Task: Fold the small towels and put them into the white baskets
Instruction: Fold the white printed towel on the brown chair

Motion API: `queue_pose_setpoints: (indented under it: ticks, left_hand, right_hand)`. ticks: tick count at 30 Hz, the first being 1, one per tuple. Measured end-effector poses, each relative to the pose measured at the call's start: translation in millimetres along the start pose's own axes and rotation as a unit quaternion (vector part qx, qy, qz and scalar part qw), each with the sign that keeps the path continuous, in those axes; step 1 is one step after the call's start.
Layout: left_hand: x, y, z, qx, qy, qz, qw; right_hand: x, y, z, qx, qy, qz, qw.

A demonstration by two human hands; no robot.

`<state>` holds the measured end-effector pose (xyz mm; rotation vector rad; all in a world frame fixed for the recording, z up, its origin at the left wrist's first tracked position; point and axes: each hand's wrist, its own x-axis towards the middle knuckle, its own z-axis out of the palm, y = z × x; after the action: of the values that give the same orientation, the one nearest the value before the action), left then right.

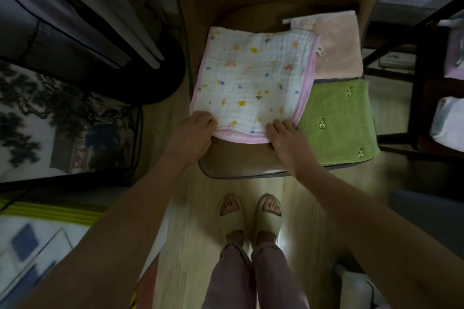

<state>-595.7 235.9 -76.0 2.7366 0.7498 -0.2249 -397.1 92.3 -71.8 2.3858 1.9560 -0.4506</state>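
Note:
A white towel (253, 83) with coloured spots and a pink border lies spread flat on a chair seat (241, 163). My left hand (193, 133) grips its near left corner. At the near right corner, my right hand (283, 135) pinches the edge. A plain pink towel (339, 45) lies at the seat's far right, partly under the white one. Nearer on the right a green towel (336, 120) with small embroidered figures lies flat. White baskets (449, 123) with cloth in them show at the right edge, cut off by the frame.
A dark rack (406, 108) stands right of the chair and holds the baskets. A dark stand with poles (140, 57) is to the left, beside a framed picture (62, 120). My feet in slippers (251, 216) stand on the pale wooden floor before the chair.

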Motion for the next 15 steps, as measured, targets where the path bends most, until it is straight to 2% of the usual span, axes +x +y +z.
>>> queue_pose_setpoints:
  ticks: [2,4,6,8,10,13,15]
  left_hand:
    - [4,2,-1,0.004,-0.02,-0.023,1.0]
    - [6,2,-4,-0.004,-0.023,-0.041,0.999]
    - [7,4,-12,-0.082,-0.01,-0.071,0.994]
    - [7,6,-25,-0.197,0.001,-0.105,0.975]
    - [6,9,-41,-0.283,0.016,-0.125,0.951]
    - [2,15,-79,-0.338,0.053,-0.106,0.934]
    - [-1,20,-112,-0.377,0.074,-0.103,0.918]
  right_hand:
    - [1,2,-2,0.036,-0.025,0.027,0.999]
    - [0,6,-9,0.078,-0.005,0.03,0.996]
    - [-1,9,-21,0.165,0.029,0.025,0.986]
    - [-1,13,-37,0.269,0.055,0.051,0.96]
    - [1,18,-57,0.349,0.093,0.118,0.925]
    - [1,25,-94,0.436,0.09,0.204,0.872]
    - [-4,29,-124,0.447,0.087,0.206,0.866]
